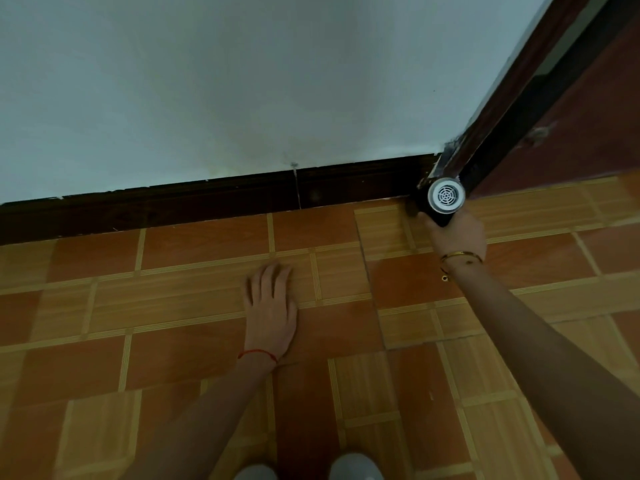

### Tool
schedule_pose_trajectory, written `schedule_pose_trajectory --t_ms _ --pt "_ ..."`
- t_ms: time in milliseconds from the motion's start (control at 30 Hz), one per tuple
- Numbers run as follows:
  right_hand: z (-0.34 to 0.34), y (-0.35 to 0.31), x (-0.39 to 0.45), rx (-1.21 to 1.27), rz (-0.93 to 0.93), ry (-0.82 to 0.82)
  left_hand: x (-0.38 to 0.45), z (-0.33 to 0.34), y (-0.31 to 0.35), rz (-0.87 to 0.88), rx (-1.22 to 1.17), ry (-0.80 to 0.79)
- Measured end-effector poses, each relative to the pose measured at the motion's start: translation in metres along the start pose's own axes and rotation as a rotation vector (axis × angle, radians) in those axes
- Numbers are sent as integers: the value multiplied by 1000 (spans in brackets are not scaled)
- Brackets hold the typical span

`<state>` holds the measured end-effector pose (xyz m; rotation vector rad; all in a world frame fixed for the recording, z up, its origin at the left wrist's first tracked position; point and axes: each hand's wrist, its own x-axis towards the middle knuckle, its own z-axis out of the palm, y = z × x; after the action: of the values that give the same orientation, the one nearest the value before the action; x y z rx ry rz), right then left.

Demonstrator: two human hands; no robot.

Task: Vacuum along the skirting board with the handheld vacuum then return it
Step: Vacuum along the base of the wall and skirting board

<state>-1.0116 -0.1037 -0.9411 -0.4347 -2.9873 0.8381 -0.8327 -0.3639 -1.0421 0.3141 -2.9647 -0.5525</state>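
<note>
Pale shoes [308,469] nearest; left hand [270,311] flat on tile, right hand [457,233] gripping round-grilled handheld vacuum [441,199].

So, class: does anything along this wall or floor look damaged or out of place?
Yes. The dark skirting board has a pale vertical crack or gap at a joint, with a scuff on the wall above. A dark seam also crosses the floor tiles, their pattern misaligned across it.

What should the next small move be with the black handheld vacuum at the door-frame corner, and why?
Probably slide the black handheld vacuum with the white round grille leftward along the dark wooden skirting board. The right hand holds it at the board's right end, by the dark door frame, so the whole run to the left appears not yet vacuumed. The left hand lies flat on the tiled floor as a brace.
</note>
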Motion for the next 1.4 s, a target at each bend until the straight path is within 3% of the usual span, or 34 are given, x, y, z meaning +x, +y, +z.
schedule_pose_trajectory --t_ms 133,433,700,1000,1400 --pt "9 -8 -5 -9 -23 -24 -3 -3 -10 -6 15 18" --pt "51 -64 -35 68 -387 -254 -9 -11 -35 -73 17 28" --pt "51 -65 -41 75 -301 -123 -14 -14 -53 -127 23 41" --pt "81 -109 -68 120 -428 -274 -12 -28 -61 -123 31 64" --pt "115 -145 -85 146 -554 -367 -24 -45 -106 -282 76 117"
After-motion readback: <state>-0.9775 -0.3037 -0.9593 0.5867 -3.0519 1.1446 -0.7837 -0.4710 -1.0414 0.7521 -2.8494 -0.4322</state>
